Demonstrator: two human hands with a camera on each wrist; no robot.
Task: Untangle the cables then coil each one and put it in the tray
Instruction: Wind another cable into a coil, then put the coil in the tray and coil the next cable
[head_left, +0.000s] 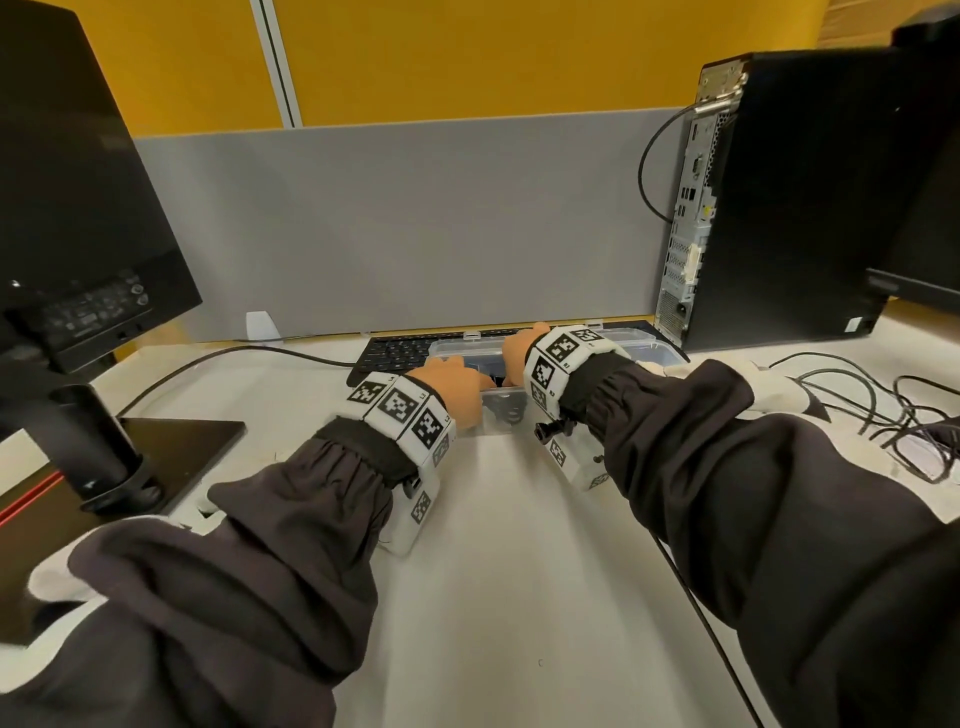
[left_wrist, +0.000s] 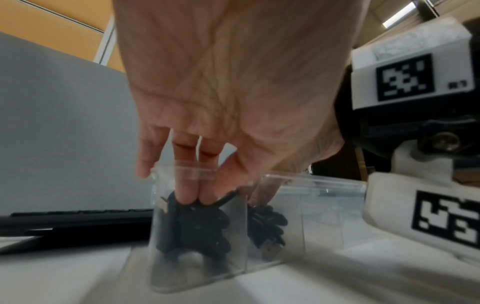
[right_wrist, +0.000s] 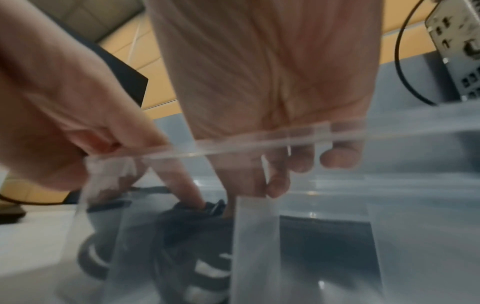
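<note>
A clear plastic tray (head_left: 644, 345) with dividers stands on the white table in front of the keyboard. Both hands reach into its near-left end. My left hand (left_wrist: 197, 195) pushes straight fingers down onto a coiled black cable (left_wrist: 197, 226) in the end compartment. A second black coil (left_wrist: 265, 224) with a USB plug lies in the compartment beside it. My right hand (right_wrist: 259, 185) dips its fingers behind the divider beside the coil (right_wrist: 187, 226) and touches it. In the head view the left hand (head_left: 452, 384) and right hand (head_left: 519, 345) hide most of the coil (head_left: 506, 410).
A tangle of loose black cables (head_left: 893, 415) lies on the table at the right. A black keyboard (head_left: 400, 348) sits behind the tray, a PC tower (head_left: 779, 208) at the back right, and a monitor stand (head_left: 156, 447) at the left. One cable (head_left: 701, 613) runs under my right arm.
</note>
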